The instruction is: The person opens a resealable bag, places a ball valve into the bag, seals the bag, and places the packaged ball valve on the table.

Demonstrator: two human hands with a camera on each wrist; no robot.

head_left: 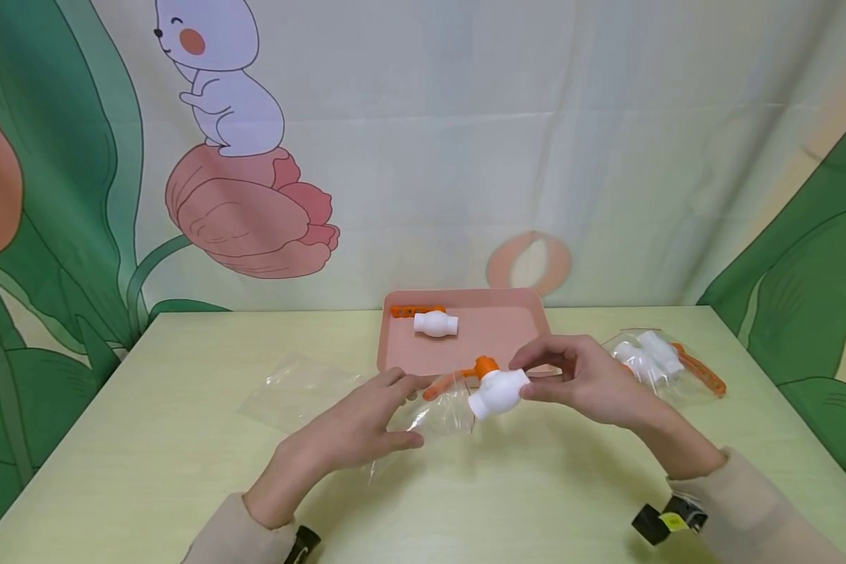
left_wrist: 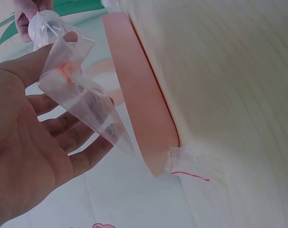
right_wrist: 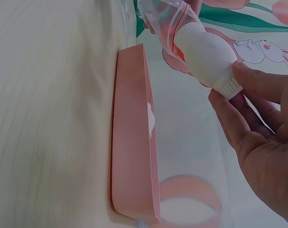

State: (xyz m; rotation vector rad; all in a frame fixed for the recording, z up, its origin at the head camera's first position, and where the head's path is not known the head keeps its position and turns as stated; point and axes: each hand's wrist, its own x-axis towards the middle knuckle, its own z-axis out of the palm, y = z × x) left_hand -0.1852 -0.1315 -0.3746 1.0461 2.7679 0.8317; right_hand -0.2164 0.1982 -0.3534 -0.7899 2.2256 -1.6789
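In the head view a white plastic ball valve point(head_left: 499, 393) with an orange lever handle point(head_left: 485, 366) is held above the table, tilted. My right hand point(head_left: 592, 380) pinches one ribbed end between thumb and fingertips, and the right wrist view shows the valve point(right_wrist: 208, 57) from close up. A clear zip bag point(head_left: 444, 415) still surrounds part of the handle, and its mouth lies at the valve body. Around this bag my left hand point(head_left: 356, 423) has thumb and fingers spread apart; in the left wrist view the bag point(left_wrist: 82, 95) stretches across the loosely extended fingers.
A pink tray point(head_left: 504, 329) stands at the table's back edge, holding another white valve point(head_left: 435, 323) with an orange handle. Flat on the left lies an empty clear bag point(head_left: 299, 388). A bag with white valve parts point(head_left: 659, 356) and an orange handle point(head_left: 701, 370) lies at right.
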